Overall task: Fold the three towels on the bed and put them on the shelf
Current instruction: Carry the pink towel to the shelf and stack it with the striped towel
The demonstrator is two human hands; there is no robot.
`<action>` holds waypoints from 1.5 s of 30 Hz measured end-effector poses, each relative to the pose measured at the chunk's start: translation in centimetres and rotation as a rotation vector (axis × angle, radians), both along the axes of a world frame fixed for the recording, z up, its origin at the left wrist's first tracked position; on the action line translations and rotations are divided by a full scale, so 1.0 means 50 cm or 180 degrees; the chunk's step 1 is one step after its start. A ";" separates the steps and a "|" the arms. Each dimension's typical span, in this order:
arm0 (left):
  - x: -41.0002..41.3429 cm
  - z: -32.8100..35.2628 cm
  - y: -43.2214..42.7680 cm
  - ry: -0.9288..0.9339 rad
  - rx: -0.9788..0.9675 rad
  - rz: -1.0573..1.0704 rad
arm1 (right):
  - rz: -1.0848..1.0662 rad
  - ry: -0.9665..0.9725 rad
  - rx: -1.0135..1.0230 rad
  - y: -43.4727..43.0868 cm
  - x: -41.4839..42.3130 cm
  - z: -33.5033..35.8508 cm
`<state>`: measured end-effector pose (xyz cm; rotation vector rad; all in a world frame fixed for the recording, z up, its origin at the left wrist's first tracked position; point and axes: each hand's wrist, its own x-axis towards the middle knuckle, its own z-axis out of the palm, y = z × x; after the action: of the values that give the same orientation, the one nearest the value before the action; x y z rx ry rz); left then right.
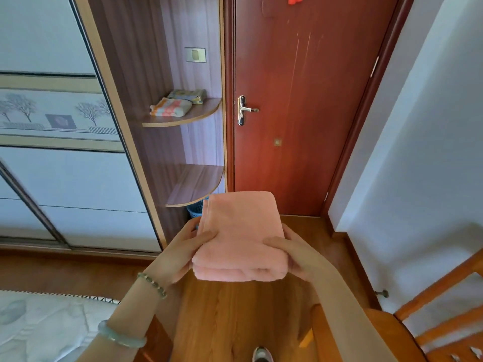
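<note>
**Pink towel, folded and carried toward the corner shelves**

Pink terry makes up the folded towel, held level in mid-air above the wooden floor, in front of the red-brown door. The left hand clasps its left edge, thumb on top and fingers under; the right hand clasps the right edge the same way. Both are closed on the cloth, neither free.

Ahead and to the left stand two quarter-round shelves. The upper shelf already carries two folded towels: a striped one nearer and a patterned one behind it, touching. The lower shelf is bare. A corner of the bed shows at near left.

The towel looks soft, thick and light, likely to sag or unfold if gripped at one corner only. Holding both side edges near the folded front, with fingers beneath, should keep the layers stacked while it slides onto a shelf.
</note>
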<state>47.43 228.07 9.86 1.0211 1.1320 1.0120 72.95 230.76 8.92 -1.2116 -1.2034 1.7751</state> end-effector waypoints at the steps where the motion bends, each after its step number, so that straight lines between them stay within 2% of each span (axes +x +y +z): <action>1: 0.004 -0.004 0.045 0.0007 0.0045 0.0032 | 0.0056 0.0018 0.0005 0.052 0.002 -0.004; 9: 0.022 0.026 0.379 0.0172 0.0305 0.0522 | 0.0426 0.0120 -0.0006 0.456 0.005 0.043; 14: 0.007 0.042 0.535 0.0166 0.0581 0.0735 | 0.0685 0.0085 -0.0008 0.650 -0.035 0.059; 24: -0.138 0.016 0.879 0.0279 0.0864 0.0700 | 0.0873 0.0124 -0.0114 1.012 -0.171 0.061; 30: -0.248 0.056 1.096 0.0384 0.1003 0.0900 | 0.0945 0.0226 -0.0104 1.235 -0.287 0.097; 38: -0.334 0.082 1.273 0.0410 0.0983 0.1227 | 0.1002 0.0313 -0.0105 1.445 -0.389 0.114; 45: -0.363 0.090 1.370 0.0707 0.1023 0.1751 | 0.1688 0.0215 0.0252 1.616 -0.463 0.135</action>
<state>29.30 296.58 14.35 1.1196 1.5121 1.5853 49.81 311.57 15.65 -0.8231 -1.6452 2.0941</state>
